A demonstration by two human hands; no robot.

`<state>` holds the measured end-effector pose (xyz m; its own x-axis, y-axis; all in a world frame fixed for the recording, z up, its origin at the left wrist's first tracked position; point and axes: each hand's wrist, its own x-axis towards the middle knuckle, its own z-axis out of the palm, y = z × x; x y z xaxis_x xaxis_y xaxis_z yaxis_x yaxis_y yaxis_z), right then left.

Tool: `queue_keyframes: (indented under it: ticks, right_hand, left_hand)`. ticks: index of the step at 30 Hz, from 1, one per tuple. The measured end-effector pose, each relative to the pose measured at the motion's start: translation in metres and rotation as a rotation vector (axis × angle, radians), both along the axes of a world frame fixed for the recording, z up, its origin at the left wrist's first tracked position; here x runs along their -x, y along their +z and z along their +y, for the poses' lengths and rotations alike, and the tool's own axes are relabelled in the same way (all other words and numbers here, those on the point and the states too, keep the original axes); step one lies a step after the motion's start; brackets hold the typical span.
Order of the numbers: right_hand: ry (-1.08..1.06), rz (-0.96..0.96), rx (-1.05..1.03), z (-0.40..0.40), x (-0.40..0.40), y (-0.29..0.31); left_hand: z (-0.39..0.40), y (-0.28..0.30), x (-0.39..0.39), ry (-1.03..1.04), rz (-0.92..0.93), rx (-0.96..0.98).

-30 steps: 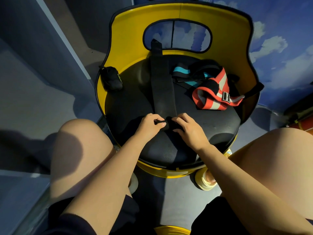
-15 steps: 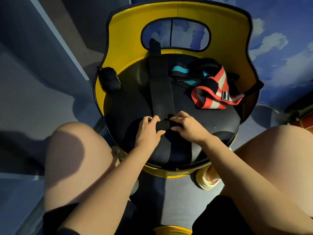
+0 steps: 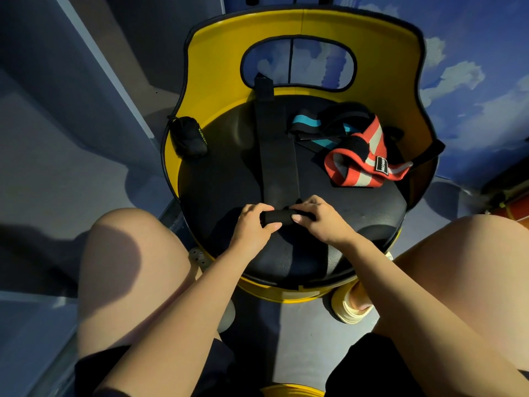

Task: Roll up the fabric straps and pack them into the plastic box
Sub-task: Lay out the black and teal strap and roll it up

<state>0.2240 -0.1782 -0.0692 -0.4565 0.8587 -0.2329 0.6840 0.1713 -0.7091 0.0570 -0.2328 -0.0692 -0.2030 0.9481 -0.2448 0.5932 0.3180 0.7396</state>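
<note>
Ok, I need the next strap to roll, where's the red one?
Head view: the red strap lies on the seat's right side, beside the teal strap.

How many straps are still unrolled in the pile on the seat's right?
2 clearly: a teal-striped black strap at the back and a red-and-white strap in front. More may be hidden beneath.

Overall illumination is dim, with a cool blue cast over the floor and wall. Warm directional light enters from the upper right, brightening the yellow seat back and both forearms. A hard round shadow falls on the left knee. The black cushion shows a soft sheen. Wide-angle distortion bends lines at the frame edges. Focus is slightly soft throughout.
</note>
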Motion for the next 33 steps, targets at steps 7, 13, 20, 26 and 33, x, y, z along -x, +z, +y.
queue_keyframes:
  ticks: [7,13,20,26,33]
  right_hand:
    - [-0.198,0.121,-0.010,-0.003,0.002,0.001]
    - [-0.259,0.125,0.099,0.005,0.005,0.005]
    - [-0.291,0.126,0.155,0.011,0.007,0.002]
    - [-0.095,-0.069,-0.476,0.007,0.008,-0.010]
    - [0.191,-0.122,-0.376,0.002,-0.008,-0.004]
  left_hand:
    - [0.003,-0.002,-0.002,-0.017,0.029,0.007]
    - [0.001,0.000,-0.003,-0.061,0.173,-0.155]
    - [0.012,0.003,-0.002,-0.217,0.359,-0.189]
    - [0.024,0.014,0.005,-0.259,0.276,-0.097]
    - [0.025,0.021,0.017,-0.218,0.053,0.091]
